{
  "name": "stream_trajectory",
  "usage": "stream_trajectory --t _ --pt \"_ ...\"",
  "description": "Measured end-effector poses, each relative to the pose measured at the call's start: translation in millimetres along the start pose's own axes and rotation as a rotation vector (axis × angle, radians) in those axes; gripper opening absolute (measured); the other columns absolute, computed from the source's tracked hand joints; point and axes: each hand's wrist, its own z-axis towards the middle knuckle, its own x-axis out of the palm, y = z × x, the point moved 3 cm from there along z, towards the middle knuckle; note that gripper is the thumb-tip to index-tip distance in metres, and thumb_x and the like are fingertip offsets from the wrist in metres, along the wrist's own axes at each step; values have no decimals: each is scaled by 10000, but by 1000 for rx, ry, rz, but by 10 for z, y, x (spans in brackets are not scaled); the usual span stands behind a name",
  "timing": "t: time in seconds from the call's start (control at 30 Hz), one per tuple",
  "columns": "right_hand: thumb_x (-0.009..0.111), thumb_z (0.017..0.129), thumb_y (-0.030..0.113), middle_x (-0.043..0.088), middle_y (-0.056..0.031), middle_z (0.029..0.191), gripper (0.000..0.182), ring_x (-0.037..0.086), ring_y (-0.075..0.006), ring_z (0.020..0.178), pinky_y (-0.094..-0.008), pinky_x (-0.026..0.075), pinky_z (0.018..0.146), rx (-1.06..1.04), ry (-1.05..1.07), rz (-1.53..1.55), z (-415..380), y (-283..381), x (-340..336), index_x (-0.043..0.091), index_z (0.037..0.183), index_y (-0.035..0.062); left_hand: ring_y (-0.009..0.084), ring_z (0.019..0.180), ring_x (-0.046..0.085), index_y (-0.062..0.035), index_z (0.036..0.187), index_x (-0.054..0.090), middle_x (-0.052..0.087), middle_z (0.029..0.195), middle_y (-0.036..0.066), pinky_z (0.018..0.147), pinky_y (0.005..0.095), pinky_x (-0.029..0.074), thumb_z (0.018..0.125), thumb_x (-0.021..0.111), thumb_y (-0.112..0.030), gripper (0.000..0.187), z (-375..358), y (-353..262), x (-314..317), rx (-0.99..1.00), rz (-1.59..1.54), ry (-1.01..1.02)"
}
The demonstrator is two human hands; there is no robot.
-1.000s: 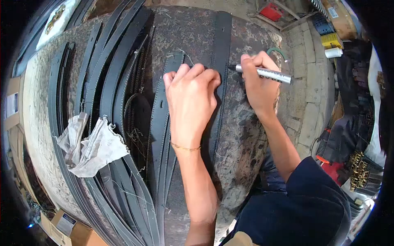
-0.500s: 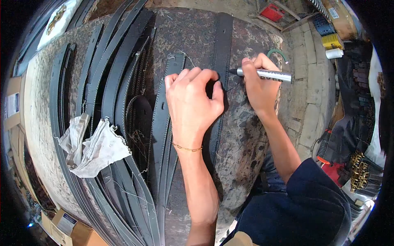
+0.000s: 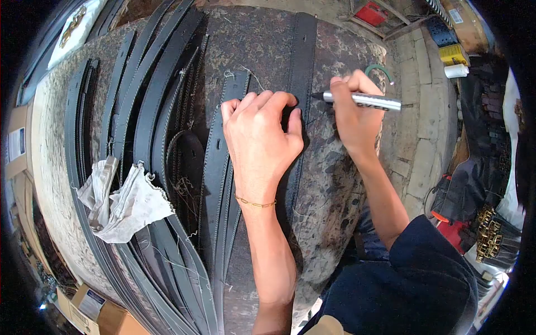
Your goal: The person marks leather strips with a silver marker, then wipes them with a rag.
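Observation:
A black leather strap [image 3: 302,53] with small slots lies lengthwise over a dark, stained, rounded work surface. My left hand [image 3: 262,131] rests on it with fingers bent, index finger and thumb curled at the strap; the fingertips are partly hidden. In my right hand [image 3: 355,114] is a silver marker pen [image 3: 377,101], gripped like a writing pen, fingers closed round it. Its black tip points left at the strap's right edge; whether it touches cannot be made out. Under and beside my left wrist lie more stitched black straps [image 3: 215,184].
Several long black straps [image 3: 151,111] are bunched on the left, a crumpled white cloth [image 3: 131,204] on top. A green curved piece [image 3: 381,71] is at the surface's right edge. Brass-coloured buckles [image 3: 488,237] lie at far right, and a red object [image 3: 371,14] stands beyond.
The marker's back end has swung slightly right and its tip has shifted a little left, with my right hand slightly blurred. My left hand stays on the strap.

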Motion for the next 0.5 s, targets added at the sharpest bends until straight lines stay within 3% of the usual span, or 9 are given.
stream_trajectory --t 0.13,0.5 --pt "640 905 51 426 50 575 352 357 -17 561 -245 285 480 28 7 36 -1 6 -12 428 624 58 253 761 608 -82 791 691 652 754 61 795 388 392 719 734 -107 88 -4 1 0 5 -7 -12" --pt "641 889 30 406 55 562 381 326 -25 566 -256 276 476 -136 87 -125 -6 0 31 375 618 57 254 760 608 -84 788 685 646 752 61 797 393 394 716 728 -107 87 2 -16 -11 -5 -3 -14"
